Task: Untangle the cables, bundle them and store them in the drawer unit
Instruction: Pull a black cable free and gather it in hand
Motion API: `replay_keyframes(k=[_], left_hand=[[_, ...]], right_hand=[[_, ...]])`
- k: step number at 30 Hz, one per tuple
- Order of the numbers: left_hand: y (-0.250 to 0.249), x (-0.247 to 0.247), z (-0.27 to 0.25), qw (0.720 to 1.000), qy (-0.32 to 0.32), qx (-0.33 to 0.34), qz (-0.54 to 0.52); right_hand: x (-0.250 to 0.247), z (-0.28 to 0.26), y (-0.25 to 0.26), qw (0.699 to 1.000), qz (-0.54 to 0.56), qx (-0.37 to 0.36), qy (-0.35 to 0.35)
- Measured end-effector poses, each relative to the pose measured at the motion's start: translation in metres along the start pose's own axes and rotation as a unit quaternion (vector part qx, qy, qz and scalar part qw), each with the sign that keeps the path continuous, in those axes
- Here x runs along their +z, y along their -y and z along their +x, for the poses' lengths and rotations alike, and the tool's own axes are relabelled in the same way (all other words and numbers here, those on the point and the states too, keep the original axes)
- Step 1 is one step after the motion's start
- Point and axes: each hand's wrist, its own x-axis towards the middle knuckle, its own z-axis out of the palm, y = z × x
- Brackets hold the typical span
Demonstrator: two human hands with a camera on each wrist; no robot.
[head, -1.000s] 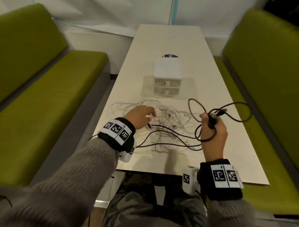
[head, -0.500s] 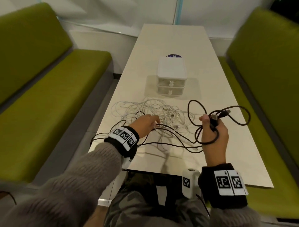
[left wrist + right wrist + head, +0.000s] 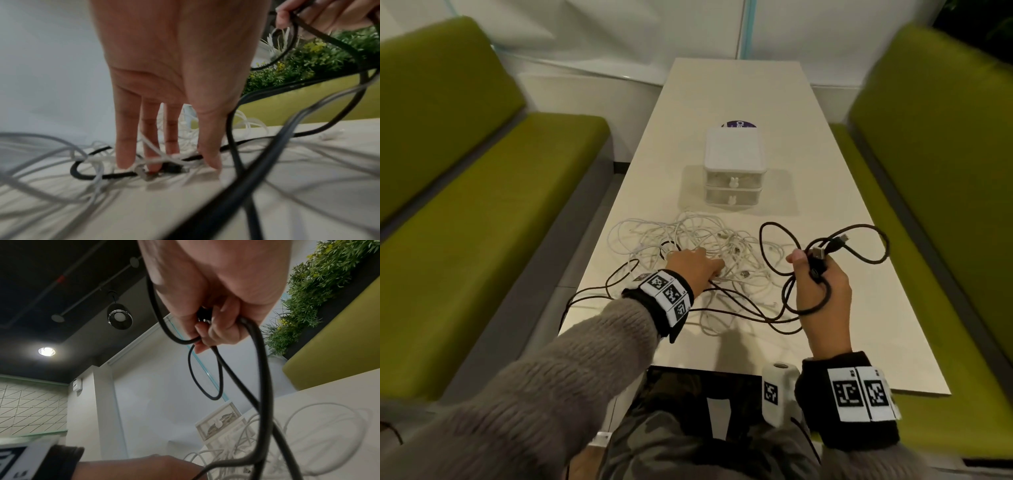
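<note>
Untangling step: our right hand (image 3: 822, 287) grips black cable (image 3: 859, 253) loops w/ plugs; left hand (image 3: 693, 270), fingers straight, presses white cable tangle (image 3: 688, 236) on surface (image 3: 842, 308); next we free the black one

I see white cables (image 3: 698, 240) tangled on the worktop before the shut two-drawer white unit (image 3: 733, 168), a black cable (image 3: 859, 246) looped partly aloft (its plugs uppermost).

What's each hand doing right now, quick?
Left hand: open, straight fingers pressing into the white cables on the table.
Right hand: closed round loops of the black cable, held up.
</note>
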Motion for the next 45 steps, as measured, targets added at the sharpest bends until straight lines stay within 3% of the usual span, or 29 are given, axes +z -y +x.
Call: replay_keyframes(k=[5, 8, 11, 15, 18, 23, 27, 29, 31, 35, 38, 40, 42, 44, 45], left_hand=[[0.011, -0.009, -0.001, 0.993, 0.003, -0.023, -0.114], [0.023, -0.022, -0.003, 0.965, -0.001, -0.041, -0.258], [0.028, -0.041, -0.007, 0.938, -0.045, -0.012, -0.343], [0.022, -0.059, -0.01, 0.907, -0.076, 0.043, -0.413], [0.014, -0.059, -0.012, 0.893, -0.078, 0.077, -0.437], [0.008, -0.053, -0.019, 0.867, -0.086, 0.079, -0.485], [0.01, -0.048, -0.023, 0.869, -0.053, 0.064, -0.488], [0.009, -0.046, -0.025, 0.873, -0.032, 0.066, -0.482], [0.01, -0.044, -0.023, 0.879, -0.053, 0.071, -0.468], [0.025, -0.031, -0.021, 0.885, -0.1, 0.005, -0.455], [0.032, -0.017, -0.021, 0.923, -0.11, -0.027, -0.366], [0.028, -0.014, -0.026, 0.931, -0.158, -0.043, -0.325], [0.018, -0.016, -0.037, 0.922, -0.256, -0.05, -0.285], [0.002, -0.016, -0.049, 0.903, -0.362, -0.026, -0.231], [-0.008, -0.015, -0.053, 0.898, -0.378, 0.003, -0.227]], right_hand=[[-0.002, -0.001, -0.001, 1.0, -0.008, 0.002, 0.009], [0.0, -0.001, -0.004, 0.999, -0.028, -0.002, 0.02], [0.009, -0.001, -0.001, 0.998, -0.038, -0.017, 0.036], [0.033, 0.003, 0.011, 0.995, -0.053, -0.055, 0.067], [0.054, 0.006, 0.018, 0.994, -0.04, -0.045, 0.097], [0.065, 0.007, 0.019, 0.997, -0.042, -0.02, 0.063], [0.059, 0.006, 0.013, 0.994, -0.064, 0.01, 0.091], [0.058, 0.006, 0.012, 0.993, -0.063, -0.011, 0.1], [0.057, 0.009, 0.013, 0.994, -0.051, -0.032, 0.088], [0.052, 0.018, 0.018, 0.993, 0.102, 0.021, 0.051], [0.047, 0.02, 0.018, 0.982, 0.162, 0.074, 0.058], [0.047, 0.018, 0.016, 0.977, 0.178, 0.096, 0.064], [0.047, 0.016, 0.014, 0.971, 0.198, 0.114, 0.07], [0.045, 0.016, 0.013, 0.964, 0.22, 0.128, 0.074], [0.045, 0.016, 0.013, 0.962, 0.228, 0.132, 0.079]])
